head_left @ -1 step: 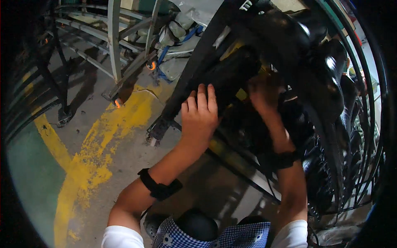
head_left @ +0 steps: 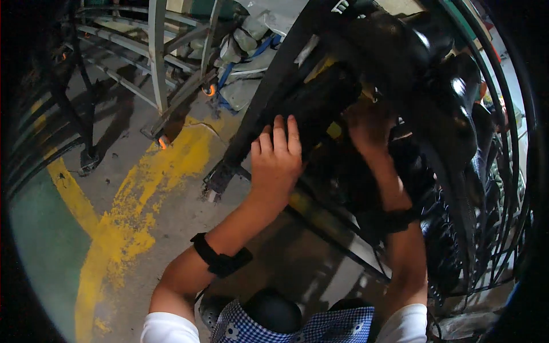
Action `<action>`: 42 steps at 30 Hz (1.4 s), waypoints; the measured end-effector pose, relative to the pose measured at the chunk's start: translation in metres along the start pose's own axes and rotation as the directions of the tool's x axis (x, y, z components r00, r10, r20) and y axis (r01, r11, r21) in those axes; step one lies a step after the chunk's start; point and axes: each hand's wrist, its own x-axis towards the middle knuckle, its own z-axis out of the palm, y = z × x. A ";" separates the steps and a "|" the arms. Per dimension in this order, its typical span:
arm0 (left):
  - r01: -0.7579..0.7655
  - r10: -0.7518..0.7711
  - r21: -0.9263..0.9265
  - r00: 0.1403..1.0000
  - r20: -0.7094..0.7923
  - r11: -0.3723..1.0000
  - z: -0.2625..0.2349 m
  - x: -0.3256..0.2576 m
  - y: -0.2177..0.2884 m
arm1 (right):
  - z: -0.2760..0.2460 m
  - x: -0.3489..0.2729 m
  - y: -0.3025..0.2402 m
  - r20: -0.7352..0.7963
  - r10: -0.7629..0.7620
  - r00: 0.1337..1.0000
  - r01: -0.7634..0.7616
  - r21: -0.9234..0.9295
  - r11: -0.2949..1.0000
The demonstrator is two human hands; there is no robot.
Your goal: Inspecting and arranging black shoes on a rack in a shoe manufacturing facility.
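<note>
My left hand (head_left: 277, 157) lies with its fingers stretched out and slightly apart on a dark, padded-looking black piece (head_left: 320, 103), beside a black frame bar (head_left: 271, 86). Deeper in the shadow, to the right of that piece, reaches my right hand (head_left: 369, 126). Its fingers blur into the dark, so whether they hold anything is hidden. A small yellow patch (head_left: 334, 130) shows between the two hands. Glossy black covered forms (head_left: 452, 97) crowd the space right of my right hand.
Grey metal racks (head_left: 157, 57) on orange-hubbed casters stand at the upper left. Behind them lie clear plastic-wrapped bundles (head_left: 246, 43) with a blue strap. Curved black bars (head_left: 509, 131) line the right side. Worn yellow lines (head_left: 134, 200) cross the grey floor.
My right hand and forearm have shifted very slightly to the right. My left hand has stayed in place.
</note>
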 end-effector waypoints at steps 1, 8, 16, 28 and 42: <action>-0.012 0.012 -0.010 1.000 -0.004 1.000 -0.003 0.004 0.008 | 0.002 0.001 0.023 -0.003 0.013 1.000 -0.013 -0.009 1.000; -0.036 0.036 0.060 0.999 -0.002 0.998 0.000 0.009 0.007 | -0.026 0.011 0.028 0.017 0.177 0.984 -0.178 0.039 0.983; -0.046 0.046 0.112 0.999 0.006 0.993 0.001 0.005 0.008 | -0.033 0.004 -0.011 0.200 0.117 0.973 -0.212 0.563 0.799; -0.044 0.042 0.030 0.996 0.084 0.999 -0.008 0.011 0.012 | -0.018 0.014 -0.007 0.430 0.032 0.902 -0.378 0.754 0.537; -0.038 0.036 0.028 0.998 0.060 0.999 -0.010 0.005 0.012 | -0.016 0.015 -0.015 0.449 0.003 0.893 -0.412 0.817 0.402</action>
